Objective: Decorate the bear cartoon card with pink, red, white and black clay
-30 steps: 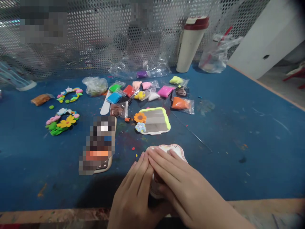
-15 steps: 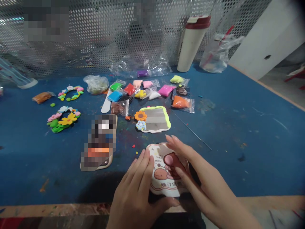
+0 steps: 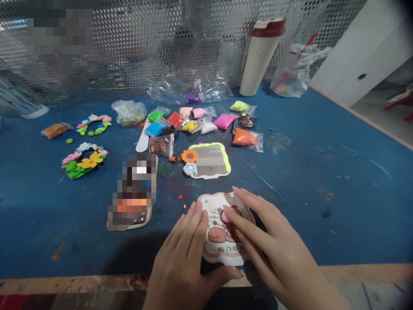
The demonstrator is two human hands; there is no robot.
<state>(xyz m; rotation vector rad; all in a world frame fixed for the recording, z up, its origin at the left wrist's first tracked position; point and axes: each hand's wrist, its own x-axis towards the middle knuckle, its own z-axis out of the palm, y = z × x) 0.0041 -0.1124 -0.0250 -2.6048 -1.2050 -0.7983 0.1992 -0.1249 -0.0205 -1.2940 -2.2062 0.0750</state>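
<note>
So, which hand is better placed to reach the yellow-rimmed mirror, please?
Probably the right hand: its fingertips sit at the printed card's top edge, nearest the mirror; the left hand rests lower.

The right hand (image 3: 274, 245) can pass to right over the blue table (image 3: 322, 224), across one thin wire (image 3: 258, 174). Forward, a mirror frame (image 3: 226, 161) and clay packets (image 3: 223, 122) stand in the way; leftward, a blurred object (image 3: 135, 193).

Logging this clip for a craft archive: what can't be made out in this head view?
Head view:
Cartoon-printed board: the right hand hides part of its picture, the left hand its lower left edge.
Flat object beside it: mosaic blur hides what it is.
Perforated metal screen: mosaic patches hide parts of its top.
</note>
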